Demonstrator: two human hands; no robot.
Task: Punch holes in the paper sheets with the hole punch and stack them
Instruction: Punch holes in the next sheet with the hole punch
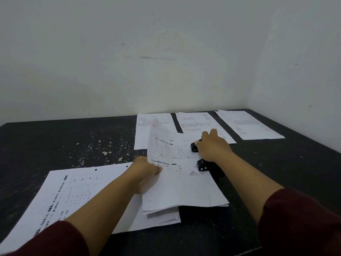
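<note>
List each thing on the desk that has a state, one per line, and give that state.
Hole punch: under the right hand, paper in its slot.
Held sheets: gripped by the left hand, far end curling up.
Punched sheet: flat at left, two holes showing.
Three far sheets: lying flat.
Left hand: gripping.
Right hand: resting on the punch.

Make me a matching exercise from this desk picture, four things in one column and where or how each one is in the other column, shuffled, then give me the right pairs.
Things:
1. hole punch
2. left hand
3. sheet with two punched holes
4. three separate sheets

States:
A. lying flat at the near left of the table
B. laid side by side along the far edge by the wall
C. under the right hand, black
D. gripping the left edge of the curling paper sheets

Pairs: 1-C, 2-D, 3-A, 4-B
</note>
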